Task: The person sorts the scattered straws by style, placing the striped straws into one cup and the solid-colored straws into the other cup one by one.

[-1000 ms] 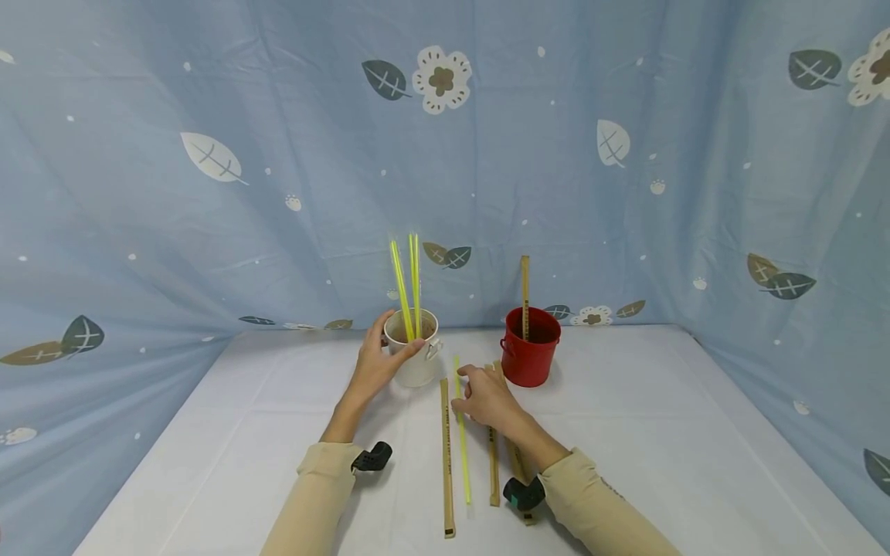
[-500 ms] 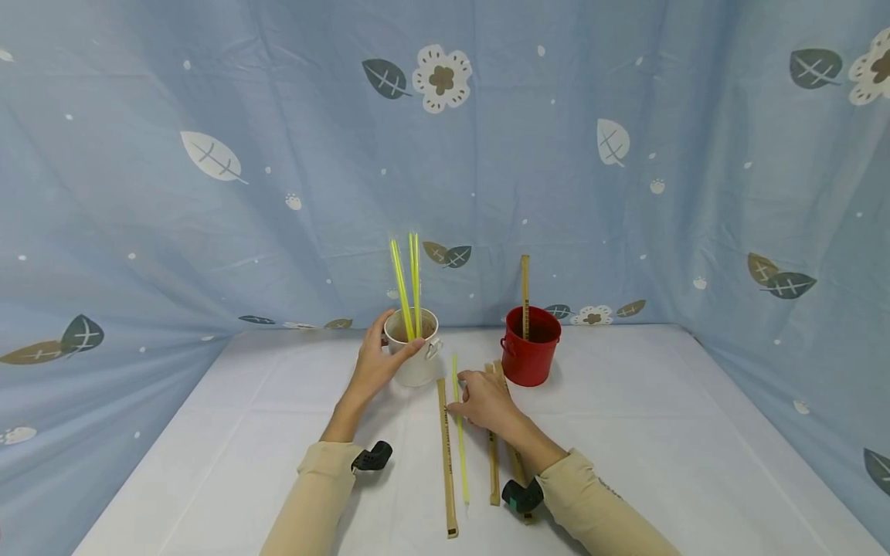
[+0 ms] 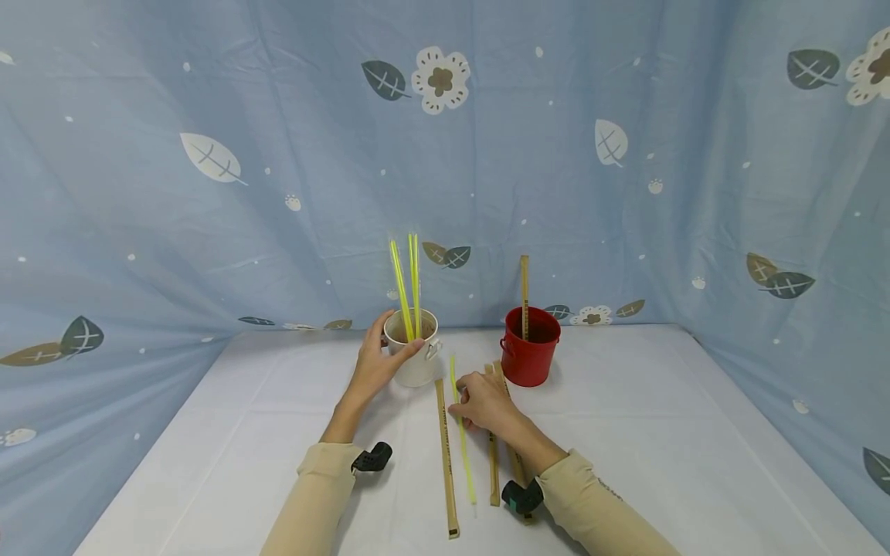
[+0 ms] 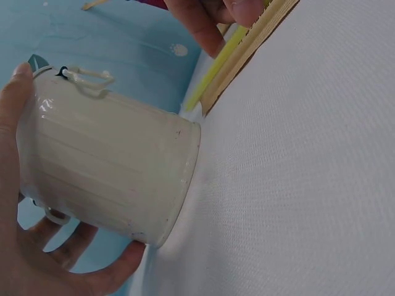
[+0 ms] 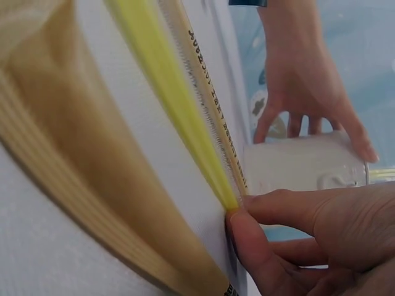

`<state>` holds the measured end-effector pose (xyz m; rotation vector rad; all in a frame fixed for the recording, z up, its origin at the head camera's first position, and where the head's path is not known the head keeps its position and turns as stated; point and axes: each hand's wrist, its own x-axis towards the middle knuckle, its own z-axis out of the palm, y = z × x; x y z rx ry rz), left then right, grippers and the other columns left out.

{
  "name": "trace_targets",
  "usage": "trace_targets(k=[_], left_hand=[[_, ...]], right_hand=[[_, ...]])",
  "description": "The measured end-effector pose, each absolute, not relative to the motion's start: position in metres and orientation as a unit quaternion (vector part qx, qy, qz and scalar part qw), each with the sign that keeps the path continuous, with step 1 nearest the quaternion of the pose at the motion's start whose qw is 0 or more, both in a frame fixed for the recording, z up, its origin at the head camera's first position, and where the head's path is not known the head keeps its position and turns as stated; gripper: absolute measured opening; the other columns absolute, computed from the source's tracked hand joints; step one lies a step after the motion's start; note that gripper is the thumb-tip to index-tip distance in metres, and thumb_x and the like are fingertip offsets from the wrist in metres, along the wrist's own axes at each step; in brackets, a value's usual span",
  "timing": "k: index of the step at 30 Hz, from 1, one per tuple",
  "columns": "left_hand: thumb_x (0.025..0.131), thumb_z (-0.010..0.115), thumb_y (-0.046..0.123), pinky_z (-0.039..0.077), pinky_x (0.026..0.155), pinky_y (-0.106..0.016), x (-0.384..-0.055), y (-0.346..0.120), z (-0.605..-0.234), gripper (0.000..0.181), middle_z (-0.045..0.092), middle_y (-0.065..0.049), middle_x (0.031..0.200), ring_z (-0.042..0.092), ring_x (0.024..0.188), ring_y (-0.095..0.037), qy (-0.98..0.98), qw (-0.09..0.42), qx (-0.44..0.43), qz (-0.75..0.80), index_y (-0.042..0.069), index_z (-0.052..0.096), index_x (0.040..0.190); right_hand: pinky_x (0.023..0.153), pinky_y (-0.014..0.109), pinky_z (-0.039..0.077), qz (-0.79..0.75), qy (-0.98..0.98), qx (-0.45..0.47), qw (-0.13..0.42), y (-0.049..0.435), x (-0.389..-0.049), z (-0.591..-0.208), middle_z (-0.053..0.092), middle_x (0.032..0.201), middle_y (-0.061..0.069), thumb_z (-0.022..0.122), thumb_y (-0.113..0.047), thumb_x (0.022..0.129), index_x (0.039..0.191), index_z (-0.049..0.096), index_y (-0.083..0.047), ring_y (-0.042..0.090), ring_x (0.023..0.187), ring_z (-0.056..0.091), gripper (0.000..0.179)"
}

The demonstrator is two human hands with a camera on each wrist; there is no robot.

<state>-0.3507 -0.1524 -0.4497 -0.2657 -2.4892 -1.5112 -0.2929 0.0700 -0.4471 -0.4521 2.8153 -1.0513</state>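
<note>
My left hand (image 3: 374,369) holds a small white metal pail (image 3: 417,371), fingers around its far side and thumb at the rim. Several yellow straws (image 3: 402,289) in clear wrappers stand inside it. Between thumb and index finger, my right hand (image 3: 488,403) pinches another yellow straw (image 3: 467,459), which lies lengthwise close over the cloth. The right wrist view has both fingertips on this yellow straw (image 5: 179,98). Just left of it runs a long, printed brown paper sleeve (image 3: 446,463). More brown paper sleeves (image 3: 494,467) lie partly hidden beneath my right hand and forearm.
A red pail (image 3: 531,359) stands at the back right, one brown paper sleeve (image 3: 524,286) upright in it. White cloth (image 3: 626,432) covers the table. Behind it hangs a blue patterned curtain (image 3: 313,193).
My right hand has moved slightly left, its fingertips closing on the yellow straw. The straw's far end has shifted left and its near end right. The left hand stays on the white pail.
</note>
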Motion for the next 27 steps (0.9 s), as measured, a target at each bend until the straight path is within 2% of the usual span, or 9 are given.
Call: trace_targets(k=[2,9,15,27], left_hand=[[0.082,0.074,0.053,0.045,0.094,-0.051,-0.3505,-0.1524,-0.4498,0.087,0.04,-0.01,0.142,0.047,0.118,-0.03,-0.846,0.109,-0.091,-0.514,0.028,0.029,0.153],[0.083,0.073,0.053,0.044,0.095,-0.053,-0.3506,-0.1528,-0.4504,0.087,0.04,-0.01,0.143,0.048,0.119,-0.03,-0.848,0.11,-0.094,-0.509,0.028,0.028,0.154],[0.082,0.072,0.055,0.044,0.097,-0.055,-0.3509,-0.1535,-0.4508,0.088,0.04,-0.01,0.142,0.048,0.12,-0.03,-0.85,0.108,-0.091,-0.507,0.028,0.028,0.154],[0.083,0.072,0.054,0.043,0.097,-0.055,-0.3512,-0.1528,-0.4498,0.088,0.041,-0.008,0.141,0.048,0.119,-0.029,-0.85,0.107,-0.095,-0.507,0.028,0.028,0.154]], right_hand=[[0.045,0.021,0.049,-0.356,0.921,-0.146,0.056,0.0707,-0.2927,-0.4474,0.06,0.062,0.0,0.076,-0.01,0.084,0.118,0.064,0.008,0.01,0.041,0.06,0.041],[0.049,0.022,0.052,-0.361,0.918,-0.153,0.052,0.0727,-0.2933,-0.4473,0.061,0.062,0.0,0.074,-0.006,0.085,0.119,0.063,0.01,0.012,0.042,0.062,0.04],[0.049,0.022,0.05,-0.349,0.925,-0.143,0.053,0.0717,-0.2936,-0.4471,0.059,0.058,-0.001,0.074,-0.007,0.084,0.118,0.064,0.007,0.012,0.043,0.061,0.038],[0.044,0.023,0.044,-0.349,0.926,-0.13,0.058,0.0766,-0.2944,-0.4447,0.06,0.057,0.0,0.074,-0.011,0.083,0.131,0.057,0.008,0.014,0.042,0.06,0.054]])
